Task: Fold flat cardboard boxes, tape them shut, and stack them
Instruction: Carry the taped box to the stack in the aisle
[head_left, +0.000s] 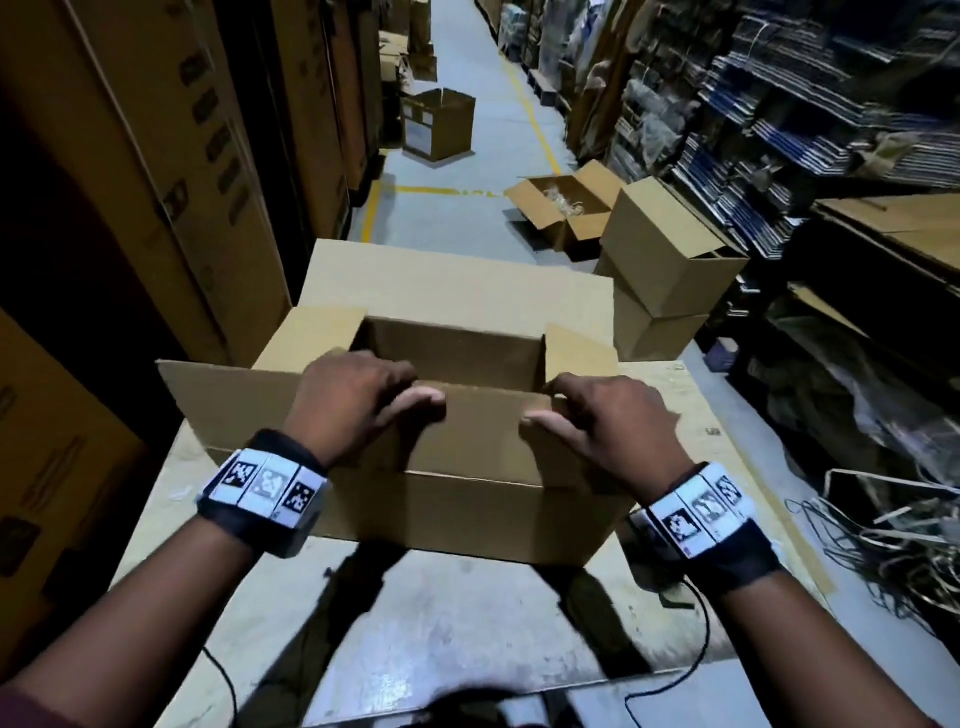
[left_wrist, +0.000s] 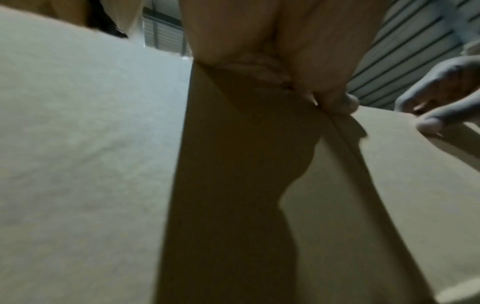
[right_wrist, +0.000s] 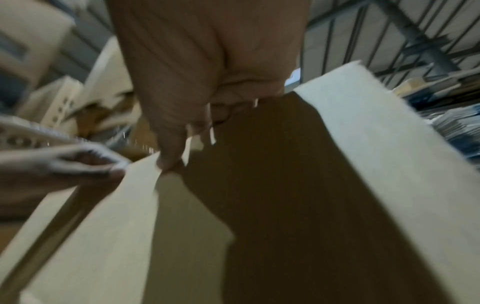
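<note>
An open brown cardboard box (head_left: 467, 504) stands on the table (head_left: 415, 623) in the head view. Its near long flap (head_left: 483, 436) stands upright. My left hand (head_left: 415, 389) grips that flap's top edge left of centre, fingers curled over into the box and thumb on the near face. My right hand (head_left: 545, 405) grips the same edge in the same way a little to the right. The far flap (head_left: 457, 280) and both side flaps lie spread outward. The left wrist view shows my left hand (left_wrist: 298, 67) on the flap (left_wrist: 389, 185). The right wrist view shows my right hand (right_wrist: 194, 92) on the flap (right_wrist: 116, 216); both are blurred.
Two closed boxes (head_left: 670, 249) are stacked just beyond the table's right corner. An open box (head_left: 561, 208) and another carton (head_left: 439, 124) sit on the aisle floor. Tall cartons (head_left: 156, 156) line the left, shelves (head_left: 805, 104) the right, and loose straps (head_left: 883, 545) lie at right.
</note>
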